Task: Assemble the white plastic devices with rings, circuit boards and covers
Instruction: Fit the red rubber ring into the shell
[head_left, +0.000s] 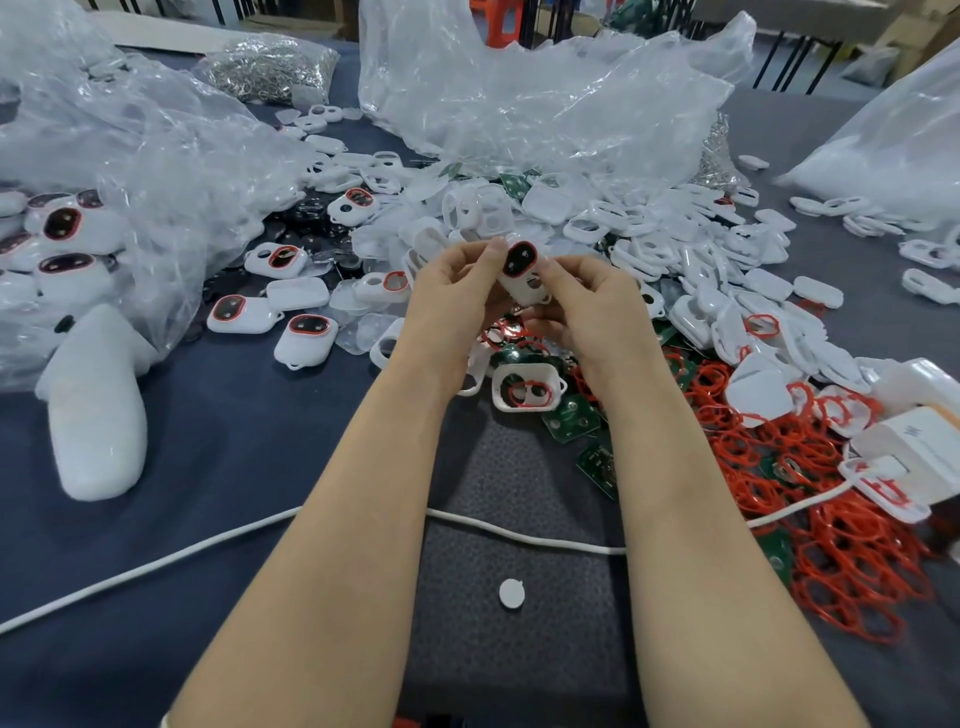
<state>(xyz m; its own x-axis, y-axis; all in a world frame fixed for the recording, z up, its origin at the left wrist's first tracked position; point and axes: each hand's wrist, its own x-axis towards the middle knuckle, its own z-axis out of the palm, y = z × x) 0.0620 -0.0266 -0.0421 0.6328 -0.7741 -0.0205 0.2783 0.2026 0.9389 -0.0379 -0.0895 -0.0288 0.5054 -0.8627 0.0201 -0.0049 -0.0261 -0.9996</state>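
Both hands hold one white plastic device (523, 280) above the table's middle; its dark oval window has a red ring around it. My left hand (452, 301) grips its left side, fingertips at the top edge. My right hand (587, 306) grips its right side and underside. Below the hands lies an open white shell (527, 387) with a loose red ring inside. Green circuit boards (571, 421) lie beside it. A heap of red rings (831, 530) spreads at the right. White covers and shells (675, 249) are piled behind the hands.
Finished devices (306, 338) lie left of the hands, more under crumpled clear plastic bags (156, 156). A white cable (519, 535) crosses the blue table under my forearms. A white charger box (914, 452) sits at the right edge, a white foam piece (98, 410) at the left.
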